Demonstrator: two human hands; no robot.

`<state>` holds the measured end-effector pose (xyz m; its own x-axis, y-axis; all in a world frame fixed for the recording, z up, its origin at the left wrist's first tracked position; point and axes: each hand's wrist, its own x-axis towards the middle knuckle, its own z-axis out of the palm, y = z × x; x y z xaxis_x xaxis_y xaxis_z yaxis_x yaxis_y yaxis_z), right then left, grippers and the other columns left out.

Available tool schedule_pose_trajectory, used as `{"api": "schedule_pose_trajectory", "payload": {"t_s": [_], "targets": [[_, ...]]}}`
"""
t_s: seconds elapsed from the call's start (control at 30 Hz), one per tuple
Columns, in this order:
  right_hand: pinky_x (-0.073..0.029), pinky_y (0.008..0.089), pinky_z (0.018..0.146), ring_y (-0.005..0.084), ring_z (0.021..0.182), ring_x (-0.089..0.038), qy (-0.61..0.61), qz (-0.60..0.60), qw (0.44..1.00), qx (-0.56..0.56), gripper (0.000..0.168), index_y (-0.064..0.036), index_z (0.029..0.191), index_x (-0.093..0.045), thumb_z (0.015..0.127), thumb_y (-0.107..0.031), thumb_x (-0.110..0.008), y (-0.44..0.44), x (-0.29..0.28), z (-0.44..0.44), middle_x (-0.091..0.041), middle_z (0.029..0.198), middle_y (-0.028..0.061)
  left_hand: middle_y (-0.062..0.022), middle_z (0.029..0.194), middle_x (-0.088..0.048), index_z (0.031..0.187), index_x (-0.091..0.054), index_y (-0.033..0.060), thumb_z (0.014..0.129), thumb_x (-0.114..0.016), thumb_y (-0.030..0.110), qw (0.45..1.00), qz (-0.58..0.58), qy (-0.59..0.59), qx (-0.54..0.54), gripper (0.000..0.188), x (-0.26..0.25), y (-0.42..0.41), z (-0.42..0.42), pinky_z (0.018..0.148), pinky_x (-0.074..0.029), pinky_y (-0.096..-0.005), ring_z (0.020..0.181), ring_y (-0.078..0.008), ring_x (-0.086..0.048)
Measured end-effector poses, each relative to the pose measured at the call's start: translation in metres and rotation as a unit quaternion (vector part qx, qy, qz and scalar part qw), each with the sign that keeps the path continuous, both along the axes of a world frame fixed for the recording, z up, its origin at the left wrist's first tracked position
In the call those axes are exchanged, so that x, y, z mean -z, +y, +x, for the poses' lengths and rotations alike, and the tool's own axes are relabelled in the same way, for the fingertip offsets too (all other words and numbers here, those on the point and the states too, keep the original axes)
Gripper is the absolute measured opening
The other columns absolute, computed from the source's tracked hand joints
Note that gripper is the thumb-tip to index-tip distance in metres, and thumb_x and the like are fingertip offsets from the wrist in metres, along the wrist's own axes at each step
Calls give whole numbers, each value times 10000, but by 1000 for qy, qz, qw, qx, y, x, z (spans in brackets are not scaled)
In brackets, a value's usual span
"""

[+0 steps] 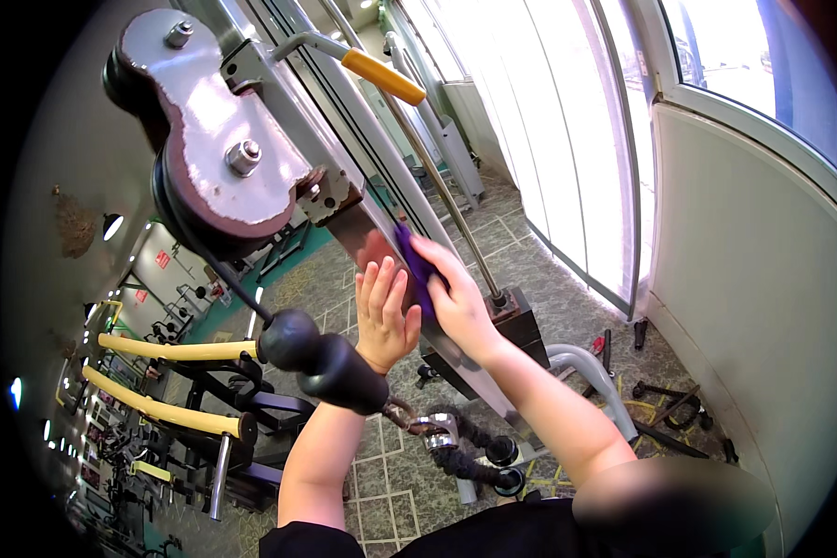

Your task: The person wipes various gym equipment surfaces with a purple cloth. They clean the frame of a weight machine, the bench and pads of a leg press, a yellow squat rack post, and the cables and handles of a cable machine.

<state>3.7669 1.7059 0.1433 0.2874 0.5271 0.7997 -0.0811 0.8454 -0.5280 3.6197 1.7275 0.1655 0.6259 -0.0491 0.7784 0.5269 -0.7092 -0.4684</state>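
A purple cloth [418,268] lies under my right hand [453,296], which presses it against the side of the metal upright [471,363] of a cable exercise machine. My left hand [385,310] is near the upright's other face, palm towards it and fingers stretched, holding nothing; whether it touches the metal I cannot tell. Above and left of my hands is the pulley bracket [216,132] with its black pulleys. From it a cable runs down to a black ball stop [289,338], just left of my left wrist. A rope attachment [464,471] hangs below on a carabiner.
A yellow-grip handle [383,75] juts out above. Behind my right hand stand a guide rod [446,181] and a black weight stack [523,328]. Machine arms with yellow pads [174,349] are at left. Loose attachments [669,404] lie on the floor beside the wall [753,279].
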Motion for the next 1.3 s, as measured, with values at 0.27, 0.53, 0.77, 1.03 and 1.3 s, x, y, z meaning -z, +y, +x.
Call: {"api": "schedule_pose_trajectory", "payload": {"t_s": [0.27,0.53,0.77,1.03,1.3], "targets": [[-381,342,1039,299,1225,-498,31,7,999,-11,448,11,1294,-502,863,85,-407,-2,-11,-2,-497,1315,188,-187,1409,-440,1321,-460,15,918,-501,236,998,43,46,25,461,-11,4,1,1154,-190,-488,1372,-359,-329],[-364,378,1062,326,1284,-451,-27,86,994,-66,479,-18,1310,-515,848,81,-441,8,-7,14,-448,1402,176,-89,1361,-528,1273,-551,88,964,-341,548,984,138,111,23,593,-14,18,8,1150,-208,-476,1320,-246,-435],[-319,340,1090,273,1295,-445,32,-213,975,-59,490,-17,1275,-535,843,118,-349,-33,180,-5,-471,1375,155,-85,1245,-629,1220,-604,83,976,-277,402,976,118,175,-49,518,-19,3,9,1125,-225,-408,1235,-232,-519],[-364,378,1048,314,1201,-501,88,-152,981,79,479,-34,1214,-573,775,114,-452,-24,99,-14,-552,1257,144,-38,1263,-615,1225,-593,105,940,-419,207,981,23,166,-92,350,-25,-6,28,1128,-210,-408,1219,-197,-548],[-361,399,1064,337,1219,-487,11,-209,974,89,533,-40,1253,-550,761,131,-442,-48,187,-22,-519,1300,164,31,1217,-645,1198,-630,144,825,-564,101,965,43,190,-177,381,-9,-18,38,1156,-156,-382,1190,-157,-565]]}}
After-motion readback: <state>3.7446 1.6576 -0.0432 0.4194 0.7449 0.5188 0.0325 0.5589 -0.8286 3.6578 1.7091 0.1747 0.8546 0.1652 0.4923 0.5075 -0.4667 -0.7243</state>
